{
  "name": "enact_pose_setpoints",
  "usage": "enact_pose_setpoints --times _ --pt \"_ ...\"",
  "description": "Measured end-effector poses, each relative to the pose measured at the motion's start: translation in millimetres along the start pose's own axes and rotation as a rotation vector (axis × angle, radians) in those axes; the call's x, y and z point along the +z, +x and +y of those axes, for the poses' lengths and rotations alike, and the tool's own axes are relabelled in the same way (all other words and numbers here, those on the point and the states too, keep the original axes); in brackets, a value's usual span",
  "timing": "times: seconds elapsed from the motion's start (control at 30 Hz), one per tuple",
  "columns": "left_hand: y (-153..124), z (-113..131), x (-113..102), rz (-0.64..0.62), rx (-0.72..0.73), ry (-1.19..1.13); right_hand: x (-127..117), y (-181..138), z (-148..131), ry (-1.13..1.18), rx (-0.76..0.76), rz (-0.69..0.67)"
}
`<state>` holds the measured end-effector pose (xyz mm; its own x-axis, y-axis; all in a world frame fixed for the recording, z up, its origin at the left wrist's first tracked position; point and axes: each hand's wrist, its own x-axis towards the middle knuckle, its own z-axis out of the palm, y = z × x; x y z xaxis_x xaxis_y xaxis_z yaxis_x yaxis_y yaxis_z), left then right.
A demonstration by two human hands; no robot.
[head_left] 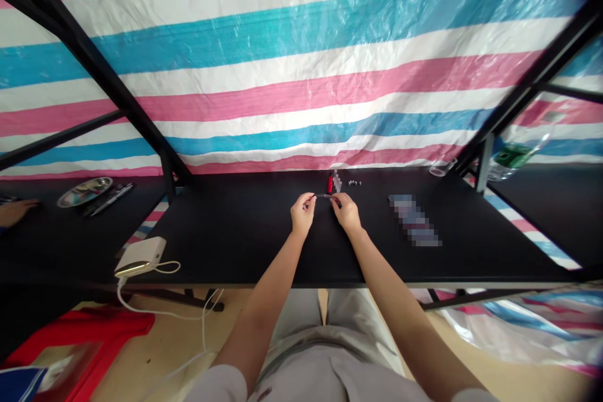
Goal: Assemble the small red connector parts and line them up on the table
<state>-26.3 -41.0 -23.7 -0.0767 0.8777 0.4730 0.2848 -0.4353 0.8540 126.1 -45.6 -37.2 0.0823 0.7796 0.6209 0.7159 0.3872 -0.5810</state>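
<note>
Over the black table, my left hand and my right hand each pinch one end of a thin, slender pen-like stick. It lies level between my fingertips and looks partly clear, partly dark; its exact kind is too small to tell. Just beyond my right fingers lie small red pieces. Several clear, narrow tubes sit in a row beside them. A little further right are several tiny shiny pieces.
The black table backs onto a striped plastic sheet. A blurred-out flat object lies right. A white box with cables sits at the left front corner. On the neighbouring left table are a metal plate, pens and another person's hand.
</note>
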Motion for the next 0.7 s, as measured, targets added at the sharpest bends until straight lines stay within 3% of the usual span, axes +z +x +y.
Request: enact_pose_setpoints --times 0.23,0.7 --pt "-1.1 4.5 -0.3 -0.212 0.197 0.149 -4.9 0.4 -11.0 0.038 -0.048 0.015" --pt "-3.8 8.3 -1.5 -0.337 0.255 0.197 2.0 -1.0 -10.5 0.081 -0.052 0.047"
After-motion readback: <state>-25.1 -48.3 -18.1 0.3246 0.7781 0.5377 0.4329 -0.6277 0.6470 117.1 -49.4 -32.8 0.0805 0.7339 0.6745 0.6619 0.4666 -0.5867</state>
